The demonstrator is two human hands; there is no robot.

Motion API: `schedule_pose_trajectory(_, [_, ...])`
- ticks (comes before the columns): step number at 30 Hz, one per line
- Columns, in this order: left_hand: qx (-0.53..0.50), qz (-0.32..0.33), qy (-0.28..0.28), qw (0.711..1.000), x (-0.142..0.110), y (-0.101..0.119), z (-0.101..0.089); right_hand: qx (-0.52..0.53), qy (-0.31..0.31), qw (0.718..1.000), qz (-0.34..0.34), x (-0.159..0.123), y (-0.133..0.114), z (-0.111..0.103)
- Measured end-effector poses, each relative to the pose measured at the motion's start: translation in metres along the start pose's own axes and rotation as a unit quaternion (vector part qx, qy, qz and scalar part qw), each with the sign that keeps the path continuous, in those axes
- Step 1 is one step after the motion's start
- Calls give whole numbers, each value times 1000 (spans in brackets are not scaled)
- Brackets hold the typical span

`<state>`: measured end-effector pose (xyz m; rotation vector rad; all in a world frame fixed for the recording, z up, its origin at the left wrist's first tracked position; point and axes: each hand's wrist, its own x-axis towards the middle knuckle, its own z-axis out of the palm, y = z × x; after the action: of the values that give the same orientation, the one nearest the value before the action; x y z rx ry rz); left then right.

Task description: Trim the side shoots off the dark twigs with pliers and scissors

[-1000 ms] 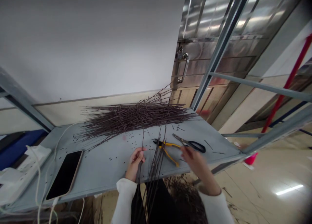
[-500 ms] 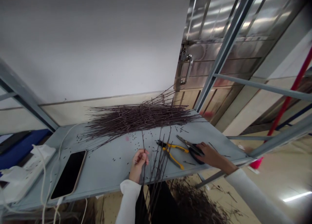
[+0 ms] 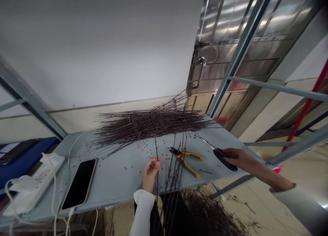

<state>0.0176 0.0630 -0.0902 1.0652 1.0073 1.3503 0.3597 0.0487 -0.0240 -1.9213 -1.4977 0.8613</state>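
My left hand (image 3: 150, 173) is closed round a thin dark twig (image 3: 156, 149) that stands upright over the front edge of the grey shelf (image 3: 120, 172). Several more loose twigs (image 3: 176, 167) lean beside it. My right hand (image 3: 234, 156) grips the black handles of a pair of scissors (image 3: 222, 156), lifted a little off the shelf, blades pointing left toward the back. Yellow-handled pliers (image 3: 188, 159) lie on the shelf between my hands. A big heap of dark twigs (image 3: 148, 123) lies across the back of the shelf.
A black phone (image 3: 80, 183) lies at the shelf's left front, with a white power strip (image 3: 36, 183) and white cables beside it. Grey metal posts (image 3: 237, 54) frame the shelf. A steel door (image 3: 225, 41) is behind. Cut twigs (image 3: 212, 215) cover the floor below.
My right hand reached to the scissors, closed on their handles and lifted them off the shelf toward the right. My left hand kept hold of its twig.
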Motion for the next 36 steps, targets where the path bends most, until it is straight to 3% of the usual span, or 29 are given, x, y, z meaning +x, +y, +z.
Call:
schedule_pose_trajectory(1, [1, -1, -2, 1000, 0, -1, -1, 59, -61, 996, 4, -9, -16, 2])
schedule_pose_trajectory(4, [3, -2, -4, 1000, 0, -3, -2, 185, -163, 967, -69, -34, -66, 20])
schedule_pose_trajectory(7, [5, -1, -3, 1000, 0, -4, -2, 327, -285, 899, -66, -44, -98, 50])
schedule_pose_trajectory(11, [7, 1, 5, 1000, 0, -1, 0, 357, -363, 856, -92, -33, -110, 82])
schedule_pose_trajectory(15, [1, -1, 11, 1000, 0, 3, 1, 344, -426, 835, -61, -27, -116, 89])
schedule_pose_trajectory(22, [-33, -34, 11, 999, 5, 1, 4, 308, -417, 853, -65, -30, -127, 88])
schedule_pose_trajectory(27, [-67, -65, -6, 996, 9, -2, 4, 386, -406, 828, -4, -30, -106, 107])
schedule_pose_trajectory(36, [-116, -94, -13, 989, 7, 0, 7, 532, -323, 783, 19, -104, -83, 132])
